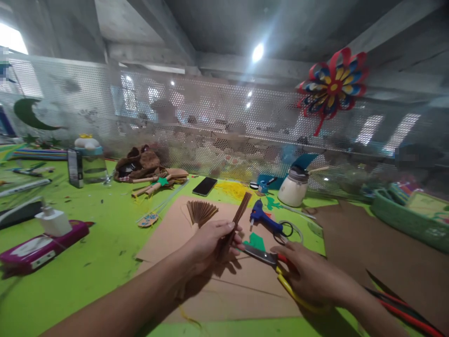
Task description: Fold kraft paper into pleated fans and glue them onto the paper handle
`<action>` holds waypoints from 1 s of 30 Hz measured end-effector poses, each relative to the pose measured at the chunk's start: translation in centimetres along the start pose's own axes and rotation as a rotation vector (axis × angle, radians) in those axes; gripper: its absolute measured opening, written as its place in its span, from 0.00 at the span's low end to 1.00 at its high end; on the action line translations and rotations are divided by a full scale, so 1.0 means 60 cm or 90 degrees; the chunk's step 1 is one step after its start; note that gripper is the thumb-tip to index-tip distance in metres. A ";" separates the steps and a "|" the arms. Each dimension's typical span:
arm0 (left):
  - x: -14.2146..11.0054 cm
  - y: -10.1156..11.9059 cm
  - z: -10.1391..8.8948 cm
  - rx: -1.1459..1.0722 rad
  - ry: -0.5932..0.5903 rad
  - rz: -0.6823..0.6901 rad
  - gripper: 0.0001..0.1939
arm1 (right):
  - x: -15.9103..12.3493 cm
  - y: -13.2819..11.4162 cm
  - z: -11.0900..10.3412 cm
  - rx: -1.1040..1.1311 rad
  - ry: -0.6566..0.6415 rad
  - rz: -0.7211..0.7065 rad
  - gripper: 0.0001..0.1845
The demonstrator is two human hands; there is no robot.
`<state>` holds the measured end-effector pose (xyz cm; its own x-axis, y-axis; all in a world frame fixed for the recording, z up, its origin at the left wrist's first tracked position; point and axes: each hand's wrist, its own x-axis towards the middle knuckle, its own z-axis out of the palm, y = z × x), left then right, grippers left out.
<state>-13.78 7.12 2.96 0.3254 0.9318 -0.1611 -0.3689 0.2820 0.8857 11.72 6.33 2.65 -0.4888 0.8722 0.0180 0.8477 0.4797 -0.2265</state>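
My left hand point(219, 238) pinches a narrow stack of pleated brown paper point(242, 207), tilted up to the right. My right hand point(312, 276) is closed around the red and yellow handles of a pair of scissors point(261, 253); the blades point left, close to the left fingertips. Behind the left hand stands a fanned pleated brown paper piece point(201, 211). A green paper piece point(257, 241) lies beside the blades. The brown paper sheets point(164, 234) lie under both hands. Just beyond them rests a blue glue gun point(264, 217).
A purple power strip point(45, 245) with a white plug sits left. Farther back are a phone point(205, 186), yellow strands point(233, 189), a glass jar point(93, 166) and a white jar point(293, 187). A green basket point(407, 217) and red-handled scissors point(403, 304) lie right.
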 end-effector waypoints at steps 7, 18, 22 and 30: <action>-0.005 0.000 0.009 0.028 0.008 -0.024 0.11 | -0.007 -0.002 0.002 0.051 0.002 0.023 0.25; 0.002 -0.002 0.006 0.031 0.024 0.043 0.08 | -0.011 0.006 0.013 0.115 0.001 0.064 0.28; 0.005 -0.002 0.000 0.039 0.008 0.061 0.09 | -0.017 0.005 0.008 0.119 -0.003 0.050 0.22; -0.001 -0.012 0.010 0.044 -0.010 0.033 0.09 | -0.008 -0.024 -0.016 0.267 0.070 -0.008 0.14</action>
<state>-12.99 6.75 2.61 0.3218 0.9406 -0.1080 -0.3244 0.2166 0.9208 10.93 5.32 3.87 -0.4544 0.8823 0.1227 0.6732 0.4303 -0.6013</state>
